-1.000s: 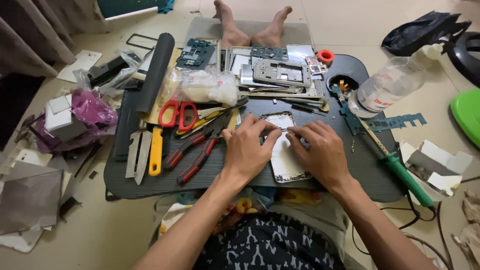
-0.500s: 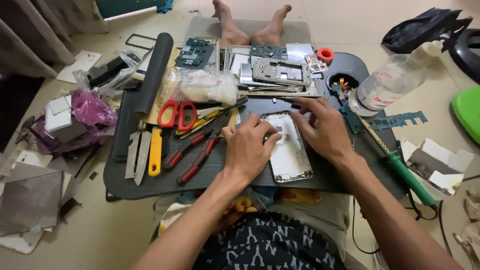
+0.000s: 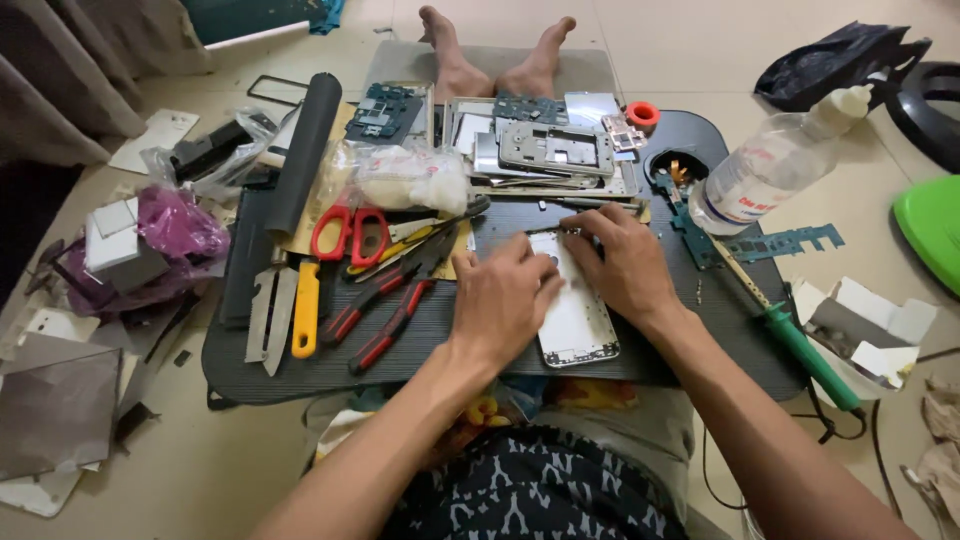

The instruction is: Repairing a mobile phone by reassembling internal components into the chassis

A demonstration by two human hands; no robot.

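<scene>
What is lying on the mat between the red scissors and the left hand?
In the head view, pliers with red-black handles and a yellow-handled tool lie between the red scissors and the left hand.

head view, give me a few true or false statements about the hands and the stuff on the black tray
1. Both hands rest on the white phone back cover. True: the left hand and right hand both lie on it.
2. The red-handled scissors are in the left hand. False: they lie on the tray, apart from it.
3. The clear plastic bottle stands upright in the tray's middle. False: it lies tilted at the tray's right edge.
4. The green-handled tool lies to the right of the right hand. True.
5. A yellow-handled knife lies left of the left hand. True.
</scene>
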